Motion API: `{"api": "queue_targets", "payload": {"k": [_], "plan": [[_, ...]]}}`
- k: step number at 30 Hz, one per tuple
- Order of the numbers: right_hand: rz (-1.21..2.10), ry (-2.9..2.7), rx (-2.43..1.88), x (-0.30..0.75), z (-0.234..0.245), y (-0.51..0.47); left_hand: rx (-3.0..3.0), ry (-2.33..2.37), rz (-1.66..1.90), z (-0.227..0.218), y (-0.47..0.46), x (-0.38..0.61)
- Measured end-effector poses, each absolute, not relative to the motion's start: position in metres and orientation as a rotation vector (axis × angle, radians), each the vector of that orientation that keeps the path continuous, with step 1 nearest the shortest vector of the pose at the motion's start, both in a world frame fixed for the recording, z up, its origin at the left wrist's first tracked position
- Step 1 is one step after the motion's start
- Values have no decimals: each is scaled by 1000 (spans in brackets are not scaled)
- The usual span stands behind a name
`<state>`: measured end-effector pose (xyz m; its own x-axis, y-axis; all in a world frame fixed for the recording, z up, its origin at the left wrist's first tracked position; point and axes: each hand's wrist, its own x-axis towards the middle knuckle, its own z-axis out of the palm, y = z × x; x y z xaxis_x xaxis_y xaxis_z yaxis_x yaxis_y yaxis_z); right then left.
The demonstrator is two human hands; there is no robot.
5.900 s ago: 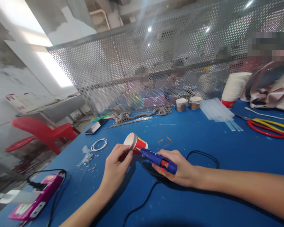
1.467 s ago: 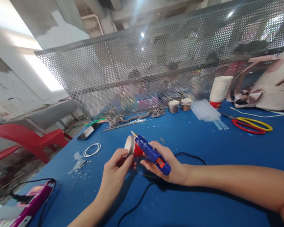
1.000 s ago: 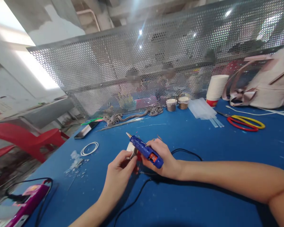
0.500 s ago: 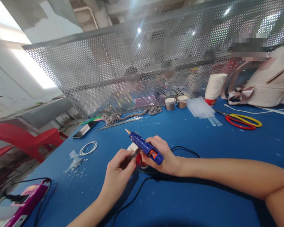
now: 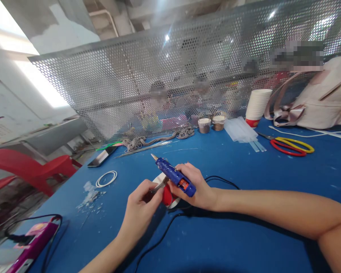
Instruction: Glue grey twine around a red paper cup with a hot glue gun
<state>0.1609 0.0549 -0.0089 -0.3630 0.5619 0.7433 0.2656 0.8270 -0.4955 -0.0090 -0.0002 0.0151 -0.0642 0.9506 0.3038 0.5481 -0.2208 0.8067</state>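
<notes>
In my right hand (image 5: 197,186) is a blue hot glue gun (image 5: 174,175), its metal nozzle pointing up and to the left. Below the gun sits a red and white paper cup (image 5: 167,197), partly covered by both hands. My left hand (image 5: 144,199) pinches a strip of grey cord (image 5: 160,185) that runs against the cup beneath the gun. How the right fingers touch the cup is hidden behind the gun. A black cable (image 5: 170,227) trails over the blue table below the hands.
Grey cord bundles (image 5: 135,144), two small wrapped cups (image 5: 204,125), stacked paper cups (image 5: 258,108) and scissors (image 5: 291,146) lie toward the back. At left are a phone (image 5: 102,156), white rings (image 5: 106,179), glue scraps (image 5: 91,197) and a purple power strip (image 5: 35,246).
The cup has turned or shifted slightly under the gun, so more of its red side and white rim shows. Both hands stay almost in place.
</notes>
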Motion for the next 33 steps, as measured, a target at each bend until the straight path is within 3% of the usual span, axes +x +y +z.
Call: {"api": "queue_targets", "payload": {"k": [18,28,33], "plan": [[444,-1942,-599,161,-5,55,1646,1601,1226,24,-1,-13],[984,-1830,-491,161,2,61,1593,1483,1202,26,3,-22],[1101,-1744,-519,158,1,61,1644,1554,1207,25,4,-22]]}}
